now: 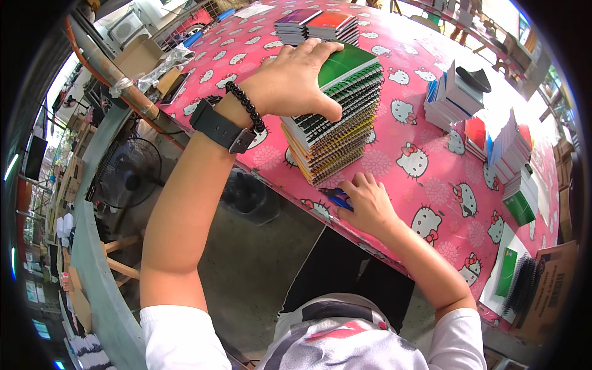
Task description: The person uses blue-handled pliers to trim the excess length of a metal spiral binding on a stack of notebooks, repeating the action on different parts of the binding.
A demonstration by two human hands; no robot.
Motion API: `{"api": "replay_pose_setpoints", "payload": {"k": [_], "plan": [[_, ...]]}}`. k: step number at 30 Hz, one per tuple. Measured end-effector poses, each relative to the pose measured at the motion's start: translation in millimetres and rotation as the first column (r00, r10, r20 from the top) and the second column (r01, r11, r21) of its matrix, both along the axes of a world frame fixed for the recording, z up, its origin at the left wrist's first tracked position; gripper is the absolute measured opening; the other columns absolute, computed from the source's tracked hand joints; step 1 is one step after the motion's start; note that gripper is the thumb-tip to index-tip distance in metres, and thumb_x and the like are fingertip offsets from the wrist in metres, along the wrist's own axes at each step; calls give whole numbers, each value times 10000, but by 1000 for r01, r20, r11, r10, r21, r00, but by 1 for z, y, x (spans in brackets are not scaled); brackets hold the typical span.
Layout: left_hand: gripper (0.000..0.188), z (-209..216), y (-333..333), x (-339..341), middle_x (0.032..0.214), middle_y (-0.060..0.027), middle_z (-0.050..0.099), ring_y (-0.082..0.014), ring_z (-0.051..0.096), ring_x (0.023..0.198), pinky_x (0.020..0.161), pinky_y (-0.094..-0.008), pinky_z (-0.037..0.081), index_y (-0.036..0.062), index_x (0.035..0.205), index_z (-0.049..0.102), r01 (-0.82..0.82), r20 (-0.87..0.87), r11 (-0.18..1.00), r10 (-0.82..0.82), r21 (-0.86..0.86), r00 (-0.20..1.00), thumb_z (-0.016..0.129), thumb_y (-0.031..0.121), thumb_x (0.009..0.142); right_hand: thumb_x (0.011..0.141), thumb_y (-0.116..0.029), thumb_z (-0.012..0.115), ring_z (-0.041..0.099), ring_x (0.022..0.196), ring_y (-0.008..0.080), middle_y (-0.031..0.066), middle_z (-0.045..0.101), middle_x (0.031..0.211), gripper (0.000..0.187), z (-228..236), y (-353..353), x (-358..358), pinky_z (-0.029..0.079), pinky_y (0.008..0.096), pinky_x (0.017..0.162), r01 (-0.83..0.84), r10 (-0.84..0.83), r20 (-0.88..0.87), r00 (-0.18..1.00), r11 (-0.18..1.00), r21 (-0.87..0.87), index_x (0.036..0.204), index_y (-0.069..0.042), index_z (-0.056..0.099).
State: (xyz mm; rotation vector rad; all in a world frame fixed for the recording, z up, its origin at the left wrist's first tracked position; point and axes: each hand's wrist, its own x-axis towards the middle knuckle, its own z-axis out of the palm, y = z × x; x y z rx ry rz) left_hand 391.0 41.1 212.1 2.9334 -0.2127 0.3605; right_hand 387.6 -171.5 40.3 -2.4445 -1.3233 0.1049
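A tall stack of spiral-bound notebooks [345,117] stands near the table's front edge, with a green cover on top and orange-yellow edges lower down. My left hand [296,77] lies spread over the left side of its top, thumb and fingers apart. It wears a black watch and a bead bracelet. Close to the foot of the stack, my right hand [369,202] rests low on the table with its fingers curled around blue-handled pliers [337,198]. The pliers' dark jaws point left toward the edge; part of the handles is hidden under the hand.
Pink patterned cloth covers the table [425,166]. Behind the stack sit purple notebooks [298,17] and orange notebooks [333,21]. Unbound paper stacks [453,102] stand at the right, near black binding coils [519,283] and a cardboard box [546,293]. A fan [128,176] is at left.
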Motion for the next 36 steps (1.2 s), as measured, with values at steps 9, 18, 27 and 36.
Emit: {"api": "replay_pose_setpoints", "payload": {"k": [9,18,27,36], "plan": [[944,4,-2,1,1380,-177,364,-351,336,1285,1070,-415,276,101,1394,306,15,-35,1000,-15,-4,999,740,356,595,731,-315,671,543,903,335,164,538,921,380,-6,10,-7,454,464,751,34,-30,-51,998,997,74,982,-38,602],[950,5,-2,2,1385,-185,350,-355,325,1290,1069,-421,286,99,1394,303,7,-38,1000,-7,-5,999,739,356,590,876,-301,524,648,664,219,99,603,743,282,15,36,78,542,377,572,-299,-77,-955,287,940,-166,998,-49,561],[949,-2,-1,-2,1393,-185,339,-367,320,1291,1060,-420,304,106,1390,307,-22,-16,1000,22,-13,1000,744,372,592,753,-432,614,593,996,367,201,625,964,546,23,24,39,452,528,819,-230,45,-508,860,923,-308,1144,-57,543],[1224,-1,1,12,1454,-277,221,-360,235,1367,1106,-403,217,-49,1438,59,18,-83,982,-35,-188,996,454,837,690,708,-340,715,462,1058,316,140,510,1089,534,15,-79,31,377,471,875,183,-177,68,982,977,-107,1131,-64,542]]}}
